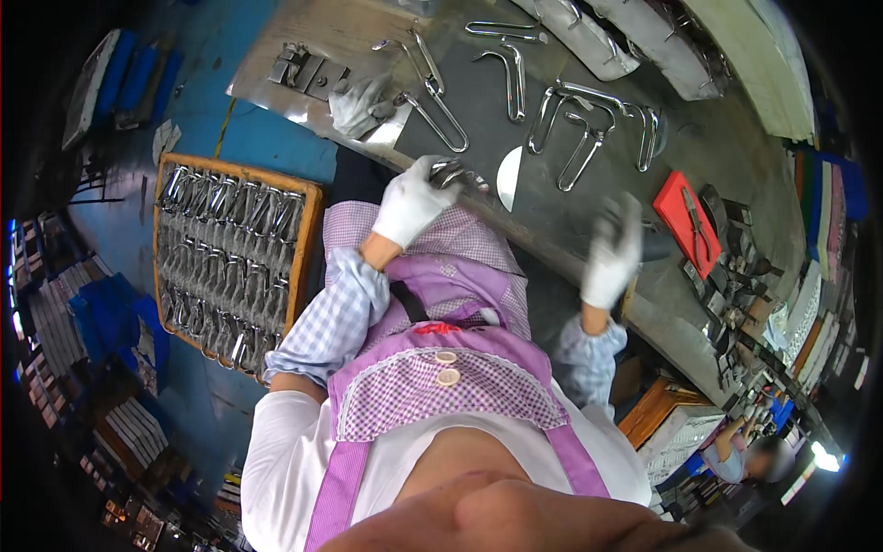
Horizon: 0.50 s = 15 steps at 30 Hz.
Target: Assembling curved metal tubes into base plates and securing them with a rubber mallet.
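Head view, left to right. Left of the desk [717, 133]: wooden tray [311, 221], packed with rows of small metal hooks [221, 195] set among grey material. Near the desk's left corner: dark metal fixture [317, 78], followed by a crumpled pale bundle [361, 106], glove or cloth, cannot tell which. Just right of the bundle: hooked chrome rod [432, 86], lying flat. At the near edge, just below that rod: left hand [411, 204] in a white glove, fingers closed around a curved shiny piece [448, 173], outline partly hidden by the glove. Toward the far edge: bent chrome rod [519, 87]. Beside the near edge, right of the left hand: flat white segment [508, 179]. Mid-desk: group of looped rods [600, 136], close together. Along the far edge: pale padded bundles [589, 41]. By the near edge, right of centre: right hand [614, 248], white-gloved and blurred; cannot tell whether grasping or released. Toward the desk's right end: red pad [674, 204], with pliers [699, 230] lying on top; just beside, cluster of dark metal parts [722, 304].
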Available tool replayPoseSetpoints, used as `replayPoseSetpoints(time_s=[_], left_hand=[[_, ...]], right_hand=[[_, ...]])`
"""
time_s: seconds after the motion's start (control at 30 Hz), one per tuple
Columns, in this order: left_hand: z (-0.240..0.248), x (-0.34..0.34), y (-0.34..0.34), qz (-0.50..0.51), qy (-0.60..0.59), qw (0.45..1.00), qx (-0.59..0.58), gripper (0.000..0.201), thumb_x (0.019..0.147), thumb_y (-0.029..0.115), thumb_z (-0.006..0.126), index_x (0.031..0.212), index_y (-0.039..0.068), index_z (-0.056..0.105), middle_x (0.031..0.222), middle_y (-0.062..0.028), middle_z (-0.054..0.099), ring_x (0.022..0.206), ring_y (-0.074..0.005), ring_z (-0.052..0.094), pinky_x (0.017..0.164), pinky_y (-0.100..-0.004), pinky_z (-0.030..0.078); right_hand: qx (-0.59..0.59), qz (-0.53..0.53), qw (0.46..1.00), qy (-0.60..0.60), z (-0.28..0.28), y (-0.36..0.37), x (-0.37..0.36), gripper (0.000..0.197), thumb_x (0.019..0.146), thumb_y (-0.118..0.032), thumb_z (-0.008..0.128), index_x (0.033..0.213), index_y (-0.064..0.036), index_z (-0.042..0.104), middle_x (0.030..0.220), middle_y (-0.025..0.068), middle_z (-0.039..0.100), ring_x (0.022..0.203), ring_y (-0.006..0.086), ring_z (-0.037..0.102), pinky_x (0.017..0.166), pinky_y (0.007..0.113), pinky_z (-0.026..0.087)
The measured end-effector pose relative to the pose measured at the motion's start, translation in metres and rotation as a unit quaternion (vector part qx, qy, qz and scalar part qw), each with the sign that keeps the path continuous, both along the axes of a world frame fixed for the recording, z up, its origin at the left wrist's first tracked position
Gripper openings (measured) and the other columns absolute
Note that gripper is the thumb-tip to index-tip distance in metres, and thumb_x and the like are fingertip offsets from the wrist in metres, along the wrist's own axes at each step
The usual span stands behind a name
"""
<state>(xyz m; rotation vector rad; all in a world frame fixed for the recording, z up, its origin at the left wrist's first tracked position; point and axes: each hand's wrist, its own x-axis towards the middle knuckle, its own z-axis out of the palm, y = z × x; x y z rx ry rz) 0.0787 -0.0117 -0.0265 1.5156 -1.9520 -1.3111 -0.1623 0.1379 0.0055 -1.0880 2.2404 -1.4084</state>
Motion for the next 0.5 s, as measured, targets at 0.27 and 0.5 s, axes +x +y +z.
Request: replayPoseSetpoints(time_s=[0.27,0.5], left_hand=[[0.035,0.020,-0.009,-0.070,-0.076,0.995,0.004,0.035,0.089,0.031,0.067,0.104,-0.001,0.066,0.091,-0.0239,0.069,0.085,-0.0376,0.070,0.076,-0.0413,0.055],[-0.047,-0.019,-0.014,-0.209,-0.189,0.950,-0.136,0.019,0.092,0.016,0.052,0.099,0.002,0.063,0.109,-0.0278,0.061,0.094,-0.0407,0.066,0.081,-0.0474,0.054]], right_hand=[[0.287,-0.190,0.854,0.390,-0.075,0.113,-0.079,0.049,0.085,-0.034,0.071,0.122,-0.0036,0.063,0.111,0.0228,0.065,0.103,0.0411,0.061,0.086,0.047,0.049],[-0.001,0.050,0.881,-0.471,0.088,-0.015,0.009,0.031,0.093,-0.022,0.063,0.109,0.0035,0.061,0.059,-0.0018,0.046,0.043,0.0044,0.031,0.040,0.022,0.019]])
